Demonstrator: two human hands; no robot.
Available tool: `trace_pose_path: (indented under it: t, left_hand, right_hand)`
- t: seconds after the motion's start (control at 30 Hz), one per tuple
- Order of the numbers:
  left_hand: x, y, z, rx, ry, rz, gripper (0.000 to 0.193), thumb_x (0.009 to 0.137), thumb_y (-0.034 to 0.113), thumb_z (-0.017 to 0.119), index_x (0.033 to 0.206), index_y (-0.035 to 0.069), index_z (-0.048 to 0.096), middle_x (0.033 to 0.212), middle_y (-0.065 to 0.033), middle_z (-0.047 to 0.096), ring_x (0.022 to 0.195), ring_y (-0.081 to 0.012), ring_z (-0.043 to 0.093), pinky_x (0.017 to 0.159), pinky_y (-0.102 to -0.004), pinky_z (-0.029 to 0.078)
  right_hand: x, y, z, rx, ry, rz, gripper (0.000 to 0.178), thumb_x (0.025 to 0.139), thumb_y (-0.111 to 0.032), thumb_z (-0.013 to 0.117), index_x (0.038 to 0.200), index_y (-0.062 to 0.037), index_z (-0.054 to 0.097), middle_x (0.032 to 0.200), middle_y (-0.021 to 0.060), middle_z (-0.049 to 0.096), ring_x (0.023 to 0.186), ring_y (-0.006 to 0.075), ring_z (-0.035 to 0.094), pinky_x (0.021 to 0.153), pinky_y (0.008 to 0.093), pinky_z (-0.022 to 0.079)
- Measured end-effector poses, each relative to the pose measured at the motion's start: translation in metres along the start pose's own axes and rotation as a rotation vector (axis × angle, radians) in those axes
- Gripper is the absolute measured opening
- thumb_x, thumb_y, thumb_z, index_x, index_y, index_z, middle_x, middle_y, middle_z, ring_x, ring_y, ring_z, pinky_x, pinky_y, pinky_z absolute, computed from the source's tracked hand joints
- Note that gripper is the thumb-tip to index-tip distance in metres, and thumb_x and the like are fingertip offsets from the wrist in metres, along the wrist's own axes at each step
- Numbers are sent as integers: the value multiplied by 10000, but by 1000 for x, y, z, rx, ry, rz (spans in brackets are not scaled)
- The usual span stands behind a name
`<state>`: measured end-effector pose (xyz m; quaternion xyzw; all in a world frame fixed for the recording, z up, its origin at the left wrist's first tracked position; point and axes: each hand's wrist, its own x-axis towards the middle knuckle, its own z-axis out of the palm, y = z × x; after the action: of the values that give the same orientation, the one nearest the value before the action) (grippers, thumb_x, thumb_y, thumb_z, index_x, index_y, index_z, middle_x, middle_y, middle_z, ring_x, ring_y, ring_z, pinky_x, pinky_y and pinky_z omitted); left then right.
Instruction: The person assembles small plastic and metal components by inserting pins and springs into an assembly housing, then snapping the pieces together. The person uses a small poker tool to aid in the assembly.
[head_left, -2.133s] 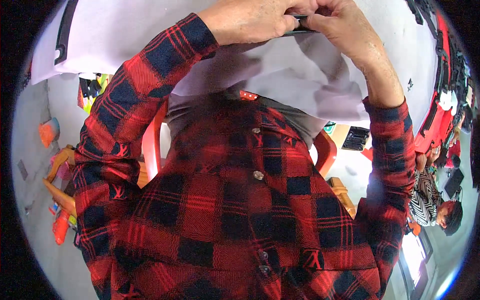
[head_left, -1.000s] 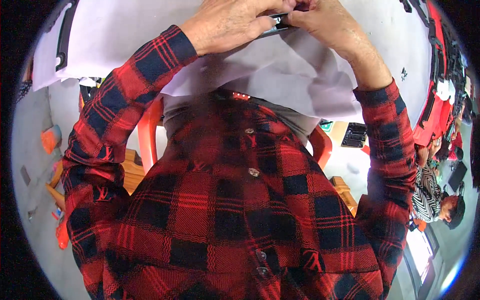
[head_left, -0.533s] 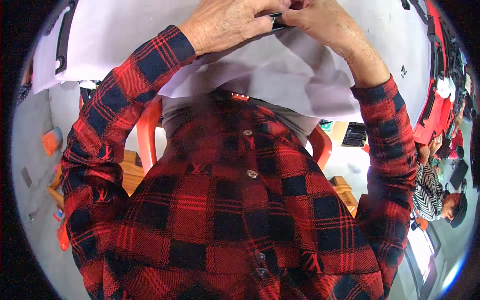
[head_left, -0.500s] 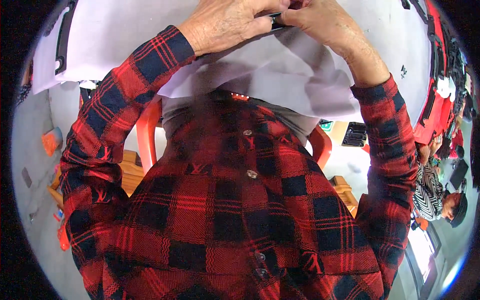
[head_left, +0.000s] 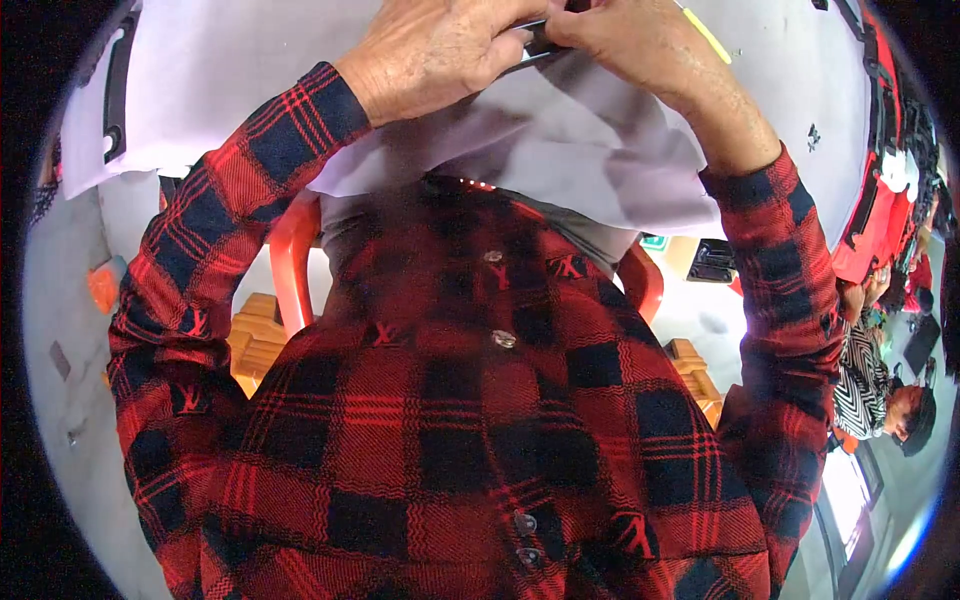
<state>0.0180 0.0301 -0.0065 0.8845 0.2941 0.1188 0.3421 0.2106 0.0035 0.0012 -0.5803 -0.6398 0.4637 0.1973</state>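
At the top edge of the view, my left hand (head_left: 440, 60) and my right hand (head_left: 640, 50) come together over the white cloth-covered table. Between them is a small black part (head_left: 541, 46) with a shiny edge, pinched in the closed fingers of both hands. Its far portion and my fingertips are cut off by the frame's edge, so its full shape is hidden. A thin yellow stick (head_left: 708, 35) shows beyond my right wrist; whether it is held or lying on the table cannot be made out.
A long black strip (head_left: 118, 90) lies at the table's left side. Small black bits (head_left: 813, 137) rest on the right, near red and black items (head_left: 880, 235) along that edge. Another person in a striped top (head_left: 860, 365) is at far right. Red chair arms (head_left: 293, 265) flank me.
My left hand and forearm have shifted slightly left and down, with the black part tilting a little. The yellow stick has come into sight beside my right hand.
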Motion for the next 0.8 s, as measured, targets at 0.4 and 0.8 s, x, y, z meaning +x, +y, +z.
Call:
trace_pose_path:
  t: [0.4, 0.8]
  left_hand:
    - [-3, 4, -2, -116, -36, -68, 253, 886, 183, 514, 1104, 72, 580, 890, -183, 663, 859, -393, 633, 744, -478, 476]
    - [-1, 1, -2, -149, -41, -56, 242, 866, 181, 529, 1073, 79, 604, 849, -173, 659, 817, -382, 633, 699, -472, 466]
  right_hand:
    - [-3, 0, -4, 67, -71, 42, 120, 818, 30, 574, 717, -29, 546, 655, -39, 519, 645, 57, 451, 577, 236, 389]
    - [-5, 2, -6, 330, -124, 99, 85, 845, 33, 579, 778, -19, 588, 705, -25, 574, 649, 54, 491, 596, 220, 420]
